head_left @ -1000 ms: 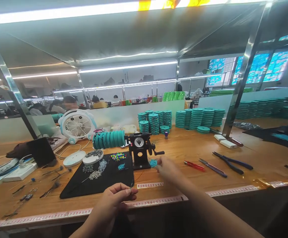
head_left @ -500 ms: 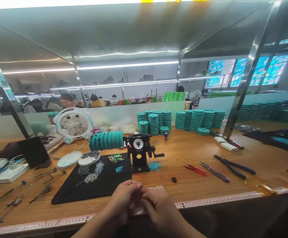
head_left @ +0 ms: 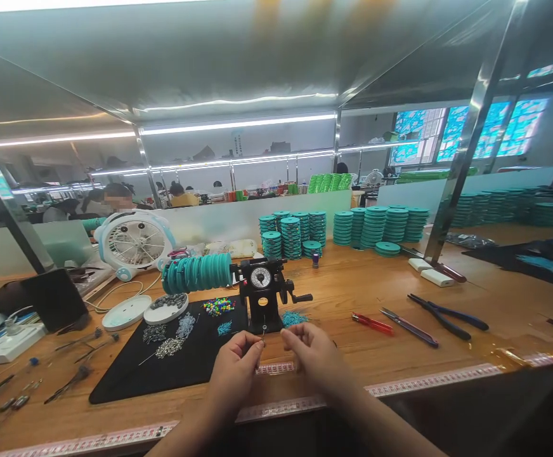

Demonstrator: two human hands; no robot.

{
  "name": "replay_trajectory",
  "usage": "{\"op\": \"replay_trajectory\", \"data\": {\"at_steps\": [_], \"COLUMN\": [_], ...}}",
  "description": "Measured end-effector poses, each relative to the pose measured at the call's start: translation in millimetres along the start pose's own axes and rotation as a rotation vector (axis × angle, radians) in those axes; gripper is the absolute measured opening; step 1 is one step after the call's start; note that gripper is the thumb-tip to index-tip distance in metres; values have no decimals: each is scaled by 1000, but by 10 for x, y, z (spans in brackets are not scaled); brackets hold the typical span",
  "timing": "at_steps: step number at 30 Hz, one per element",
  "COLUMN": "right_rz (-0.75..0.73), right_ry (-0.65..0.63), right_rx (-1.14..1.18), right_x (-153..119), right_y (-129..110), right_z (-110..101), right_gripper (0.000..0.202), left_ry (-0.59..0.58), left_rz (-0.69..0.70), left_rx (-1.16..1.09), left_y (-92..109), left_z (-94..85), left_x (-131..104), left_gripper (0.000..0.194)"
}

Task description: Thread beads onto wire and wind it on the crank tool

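In front of the black hand-crank winder (head_left: 264,308), my left hand (head_left: 236,365) is closed in a pinch. A small thin metal piece with a ring (head_left: 264,328) sticks up from its thumb and fingertip. Just to the right, apart from it, my right hand (head_left: 315,350) has thumb and forefinger pressed together; anything between them is too small to make out. Teal spools (head_left: 198,273) sit in a row on the winder's shaft. On the black mat (head_left: 181,371) lie coloured beads (head_left: 219,306), silvery small parts (head_left: 169,347) and short teal pieces (head_left: 224,327).
Right of my hands lie a red-handled tool (head_left: 373,324), a pointed tool (head_left: 409,327) and dark pliers (head_left: 445,317). Stacked teal spools (head_left: 290,236) stand at the back. A white fan (head_left: 136,244) is at left. Measuring tape (head_left: 429,381) runs along the front edge.
My hands were together low near the table edge. They have moved apart and forward, the right one to the right, and the ringed metal piece now shows above my left fingers.
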State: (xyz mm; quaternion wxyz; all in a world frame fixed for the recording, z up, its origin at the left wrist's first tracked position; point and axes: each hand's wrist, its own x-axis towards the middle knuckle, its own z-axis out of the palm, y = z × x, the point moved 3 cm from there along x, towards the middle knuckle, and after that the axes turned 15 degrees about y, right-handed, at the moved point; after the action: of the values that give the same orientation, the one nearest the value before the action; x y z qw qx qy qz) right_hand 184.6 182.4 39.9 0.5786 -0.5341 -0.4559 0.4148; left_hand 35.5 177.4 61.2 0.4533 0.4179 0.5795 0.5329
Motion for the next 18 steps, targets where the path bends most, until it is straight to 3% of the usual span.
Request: {"op": "replay_trajectory", "data": {"at_steps": [3,7,15,18], "right_rz": [56,-76,-634,-906], "right_ry": [4,32,-31,-100], "right_rx": [83,34,-211,-493], "right_x": [196,326,378,349], "right_y": [28,-9,-526,-700], "right_z": [87,122,-3,89], "right_gripper": [43,37,13,14], "left_ry": [46,52,-27,-49], "left_rz": [272,341,422,552], "left_rx": [170,243,409,493], "left_y": [69,97,136,143], "left_z": [-36,-68,-80,-74], "left_x": [-6,-12,66,65], "left_gripper": [22,19,18,19]}}
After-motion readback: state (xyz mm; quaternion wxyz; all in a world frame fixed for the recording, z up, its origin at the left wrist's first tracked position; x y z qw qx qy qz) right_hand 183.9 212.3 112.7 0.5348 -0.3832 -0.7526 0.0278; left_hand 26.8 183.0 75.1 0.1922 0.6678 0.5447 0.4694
